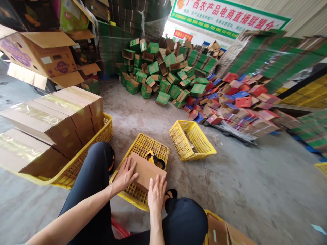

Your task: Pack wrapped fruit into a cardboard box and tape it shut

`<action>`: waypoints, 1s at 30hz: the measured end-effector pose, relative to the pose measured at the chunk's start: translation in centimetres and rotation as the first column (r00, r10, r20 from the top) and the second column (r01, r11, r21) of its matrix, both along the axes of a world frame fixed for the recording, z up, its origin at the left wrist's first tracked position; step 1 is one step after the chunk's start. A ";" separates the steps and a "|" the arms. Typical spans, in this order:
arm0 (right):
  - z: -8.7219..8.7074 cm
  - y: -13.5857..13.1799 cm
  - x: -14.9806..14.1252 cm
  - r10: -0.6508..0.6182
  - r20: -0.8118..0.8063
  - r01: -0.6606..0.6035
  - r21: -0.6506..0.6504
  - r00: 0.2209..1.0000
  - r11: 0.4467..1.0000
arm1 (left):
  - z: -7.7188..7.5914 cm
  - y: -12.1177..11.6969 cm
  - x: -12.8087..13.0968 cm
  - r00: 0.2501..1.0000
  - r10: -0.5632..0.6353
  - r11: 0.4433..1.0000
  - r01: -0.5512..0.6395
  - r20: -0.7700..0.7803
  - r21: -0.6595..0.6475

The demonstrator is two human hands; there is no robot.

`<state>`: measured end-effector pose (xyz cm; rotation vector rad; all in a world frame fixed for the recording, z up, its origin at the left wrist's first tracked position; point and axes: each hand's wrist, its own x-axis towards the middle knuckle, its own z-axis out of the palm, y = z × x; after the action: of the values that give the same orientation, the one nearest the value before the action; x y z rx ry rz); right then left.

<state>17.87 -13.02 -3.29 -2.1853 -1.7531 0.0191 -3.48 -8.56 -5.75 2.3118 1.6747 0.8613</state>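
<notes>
Floor: bare grey concrete floor [255, 190], dusty and scuffed
Back wall: pale corrugated wall [301, 10]; a green-bordered banner [227, 15] with red characters hangs across it
Middle: heap of green boxes [166, 71]; red and blue boxes [235, 102] spill beside it
Right: wrapped stacks of flat cartons [268, 58]
Light: daylight, even

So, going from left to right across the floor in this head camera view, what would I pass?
Taped brown boxes in a yellow crate → upturned yellow crate where the left hand and right hand press a small cardboard box → tipped empty yellow basket → heap of red and blue boxes.
</notes>
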 end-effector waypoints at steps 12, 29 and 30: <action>0.9 -3.9 -4.1 0.158 0.167 -0.139 -0.124 0.973 0.983 | 1.6 -4.9 1.9 0.938 -0.289 0.953 0.302 -0.191 0.040; -0.4 -3.9 -5.3 0.341 0.053 -0.342 0.014 0.939 0.940 | 2.6 -3.7 -0.6 0.962 -0.231 0.973 0.231 -0.144 -0.015; -0.1 -3.5 -5.4 0.349 0.042 -0.349 0.014 0.936 0.937 | 2.8 -3.7 -0.9 0.963 -0.232 0.973 0.231 -0.134 -0.024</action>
<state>12.44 -16.51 -3.44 -1.8423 -2.1312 0.0426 -4.36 -12.27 -2.99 2.5469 1.4108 0.6613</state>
